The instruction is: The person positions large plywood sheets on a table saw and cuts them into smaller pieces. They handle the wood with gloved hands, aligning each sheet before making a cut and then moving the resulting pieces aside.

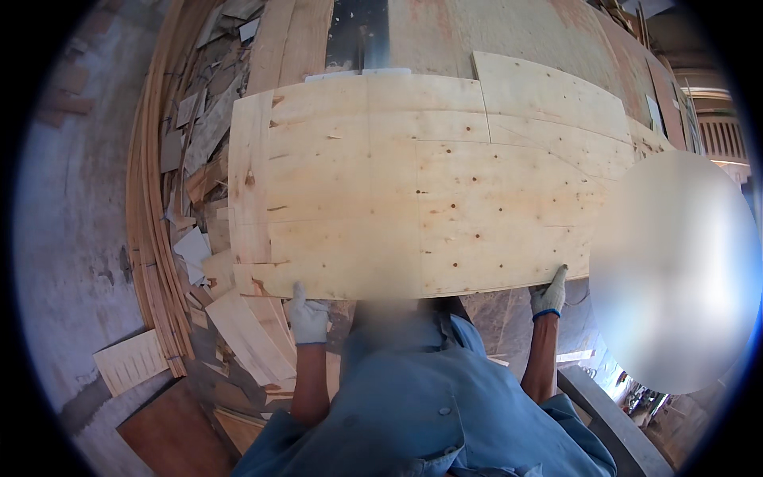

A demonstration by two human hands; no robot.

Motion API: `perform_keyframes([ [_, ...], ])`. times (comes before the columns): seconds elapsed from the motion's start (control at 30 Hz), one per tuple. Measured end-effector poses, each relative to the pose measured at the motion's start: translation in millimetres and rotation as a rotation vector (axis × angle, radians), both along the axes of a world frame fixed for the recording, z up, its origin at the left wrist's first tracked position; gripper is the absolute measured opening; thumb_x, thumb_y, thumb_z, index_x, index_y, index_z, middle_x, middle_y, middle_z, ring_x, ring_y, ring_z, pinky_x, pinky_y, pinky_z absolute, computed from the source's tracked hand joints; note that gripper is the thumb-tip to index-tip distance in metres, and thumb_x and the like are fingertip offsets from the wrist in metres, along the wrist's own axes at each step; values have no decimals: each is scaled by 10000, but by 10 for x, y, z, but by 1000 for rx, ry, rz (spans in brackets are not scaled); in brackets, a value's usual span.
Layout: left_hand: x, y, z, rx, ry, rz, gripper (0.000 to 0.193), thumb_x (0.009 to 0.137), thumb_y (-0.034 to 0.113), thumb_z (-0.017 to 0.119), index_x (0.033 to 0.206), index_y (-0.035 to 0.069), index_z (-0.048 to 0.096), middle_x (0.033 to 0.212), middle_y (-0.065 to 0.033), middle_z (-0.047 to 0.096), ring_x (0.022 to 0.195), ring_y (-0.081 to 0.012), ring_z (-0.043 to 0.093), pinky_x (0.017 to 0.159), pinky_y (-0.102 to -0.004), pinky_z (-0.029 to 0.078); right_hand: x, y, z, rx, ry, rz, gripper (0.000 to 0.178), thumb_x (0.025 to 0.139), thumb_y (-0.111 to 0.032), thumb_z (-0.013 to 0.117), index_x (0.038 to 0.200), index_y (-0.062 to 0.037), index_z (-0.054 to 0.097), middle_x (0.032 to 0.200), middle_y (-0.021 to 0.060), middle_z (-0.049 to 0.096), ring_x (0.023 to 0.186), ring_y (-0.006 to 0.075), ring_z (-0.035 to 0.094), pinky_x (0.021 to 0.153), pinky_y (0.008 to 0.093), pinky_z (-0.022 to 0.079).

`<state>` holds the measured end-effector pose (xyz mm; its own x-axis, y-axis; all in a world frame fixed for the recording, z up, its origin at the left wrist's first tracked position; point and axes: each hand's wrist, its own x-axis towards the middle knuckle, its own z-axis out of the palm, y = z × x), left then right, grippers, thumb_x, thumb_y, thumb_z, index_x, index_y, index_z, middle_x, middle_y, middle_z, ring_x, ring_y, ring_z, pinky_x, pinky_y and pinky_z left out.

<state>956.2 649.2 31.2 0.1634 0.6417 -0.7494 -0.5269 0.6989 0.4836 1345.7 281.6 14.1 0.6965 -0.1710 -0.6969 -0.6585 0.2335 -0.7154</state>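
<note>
A large pale plywood sheet (342, 191) with dark knots and small holes lies flat in front of me, its near edge close to my body. My left hand (310, 319), in a white knitted glove, grips that edge toward its left end, the thumb on top and the other fingers partly hidden. Farther right, my right hand (548, 297), gloved with a blue cuff, is closed over the same edge, thumb pointing away from me across the wood. Another plywood piece (548, 91) adjoins the sheet at the far right, with a visible seam between them.
Long thin wood strips (151, 191) run along the left, beside a heap of board scraps (203, 119). A brown board (176, 429) lies at lower left. A grey metal beam (616, 425) stands at lower right. A blurred patch hides much of the right side.
</note>
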Motion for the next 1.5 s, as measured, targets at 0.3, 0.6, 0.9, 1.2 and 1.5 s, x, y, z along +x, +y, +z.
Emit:
perform_keyframes([
  [0.3, 21, -25, 31, 49, 78, -89, 361, 990, 238, 577, 1287, 42, 514, 1233, -92, 614, 1131, -217, 602, 984, -407, 510, 27, -4, 59, 17, 50, 22, 531, 965, -520, 548, 1260, -79, 551, 1201, 70, 610, 1042, 221, 612, 832, 390, 541],
  [0.6, 69, -55, 184, 223, 374, -451, 354, 992, 233, 572, 1265, 16, 513, 1194, -83, 618, 1078, -194, 609, 969, -369, 516, 165, 11, -23, -109, 17, 104, 556, 976, -524, 520, 1307, -77, 519, 1175, 77, 622, 979, 216, 640, 747, 344, 564],
  [0.9, -6, -14, 41, 30, 60, -137, 385, 971, 247, 605, 1296, 61, 516, 1266, -89, 606, 1159, -226, 590, 1024, -420, 478, 153, -702, -683, -454, -305, 468, 532, 984, -511, 511, 1292, -77, 530, 1178, 74, 626, 996, 210, 636, 786, 347, 567],
  [1.2, 133, 249, -40, 22, 23, -27, 416, 947, 233, 640, 1324, 113, 514, 1308, -66, 592, 1205, -239, 566, 1025, -459, 466, 163, -192, -260, -271, -156, 272, 477, 968, -512, 544, 1264, -138, 560, 1154, 59, 632, 1048, 225, 612, 823, 428, 553],
  [1.5, 319, 77, 162, -87, 50, -9, 436, 987, 314, 568, 1342, 77, 482, 1300, -110, 578, 1225, -292, 547, 1000, -471, 488, 147, 143, 9, 41, -18, 15, 516, 967, -513, 544, 1306, -125, 532, 1240, 80, 603, 1118, 265, 585, 895, 492, 528],
])
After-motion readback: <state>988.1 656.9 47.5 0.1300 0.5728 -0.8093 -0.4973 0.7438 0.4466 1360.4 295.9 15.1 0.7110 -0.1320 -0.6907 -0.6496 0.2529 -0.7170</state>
